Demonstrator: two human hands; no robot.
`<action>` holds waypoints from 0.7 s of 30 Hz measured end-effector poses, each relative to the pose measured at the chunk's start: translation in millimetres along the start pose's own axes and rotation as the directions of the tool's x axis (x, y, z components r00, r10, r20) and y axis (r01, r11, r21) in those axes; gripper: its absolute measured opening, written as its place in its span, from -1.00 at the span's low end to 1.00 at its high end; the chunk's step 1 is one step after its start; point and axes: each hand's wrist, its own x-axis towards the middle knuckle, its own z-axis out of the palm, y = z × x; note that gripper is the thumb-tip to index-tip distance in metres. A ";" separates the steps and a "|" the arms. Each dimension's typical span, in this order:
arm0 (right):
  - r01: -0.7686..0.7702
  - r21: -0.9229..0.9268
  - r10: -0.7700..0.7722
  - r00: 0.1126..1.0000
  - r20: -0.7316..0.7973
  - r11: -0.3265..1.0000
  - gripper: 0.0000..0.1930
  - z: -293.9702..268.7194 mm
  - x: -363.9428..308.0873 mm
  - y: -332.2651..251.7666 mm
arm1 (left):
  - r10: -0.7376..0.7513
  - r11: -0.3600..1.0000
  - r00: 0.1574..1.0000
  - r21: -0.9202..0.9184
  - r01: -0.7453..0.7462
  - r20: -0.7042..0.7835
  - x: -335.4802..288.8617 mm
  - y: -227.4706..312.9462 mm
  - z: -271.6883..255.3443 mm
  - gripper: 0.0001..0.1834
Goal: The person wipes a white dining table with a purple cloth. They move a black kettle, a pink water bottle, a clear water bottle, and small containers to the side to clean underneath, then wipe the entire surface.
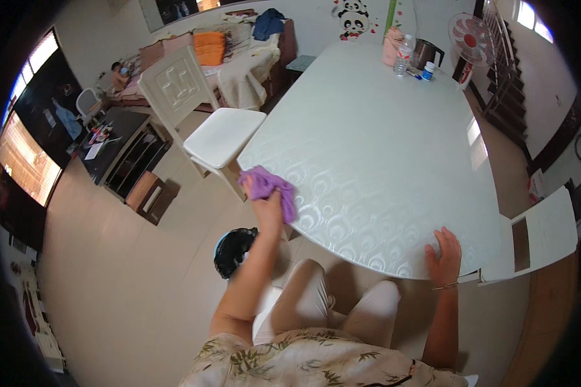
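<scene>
A crumpled purple cloth (272, 189) lies over the left edge of a pale, glossy table (374, 148) with a swirled pattern. My left hand (265, 205) grips this cloth at the table's rim, its fingers partly buried in the folds. Farther right, my right hand (444, 256) rests on the near edge of the tabletop. Its fingers are stretched out and it holds nothing.
A white chair (224, 137) stands against the table's left side, another (542, 238) at the right. Below my left forearm is a bin with a black liner (235, 253). A clear bottle (403, 57), kettle (426, 54) and fan (471, 40) are at the far end.
</scene>
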 end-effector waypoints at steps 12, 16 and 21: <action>-0.125 -0.071 0.128 0.991 0.042 0.990 -0.59 -7.6 2.8 -14.2 | -0.170 0.400 0.846 0.820 -0.409 0.505 183.0 19.8 22.4 -0.50; -0.117 -0.053 0.119 0.992 0.034 0.992 -0.60 -2.2 3.8 -10.7 | -0.231 0.313 0.824 0.842 -0.440 0.517 238.2 -15.2 72.0 -0.54; -0.071 -0.038 0.070 0.997 -0.008 0.997 -0.61 -4.8 5.9 -9.5 | -0.212 0.324 0.817 0.827 -0.460 0.537 275.4 -32.4 136.3 -0.50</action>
